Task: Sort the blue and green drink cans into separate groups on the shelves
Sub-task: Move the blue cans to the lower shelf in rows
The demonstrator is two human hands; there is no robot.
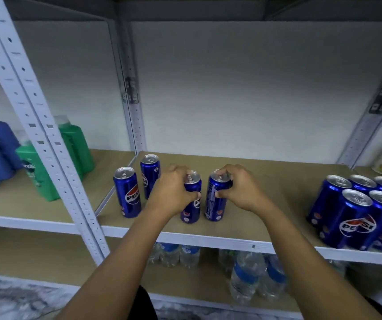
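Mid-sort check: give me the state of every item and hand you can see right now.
left hand: grips a blue can near its top
right hand: grips another blue can near its top
left-held can: upright on shelf
right-held can: upright on shelf
two free cans: upright, untouched, at left
can cluster: blue, grouped at right
water bottles: upright on the lower shelf

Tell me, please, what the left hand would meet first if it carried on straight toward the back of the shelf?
Probably nothing but the white back wall: past the left hand and its blue can the shelf board looks bare, though depth is uncertain.
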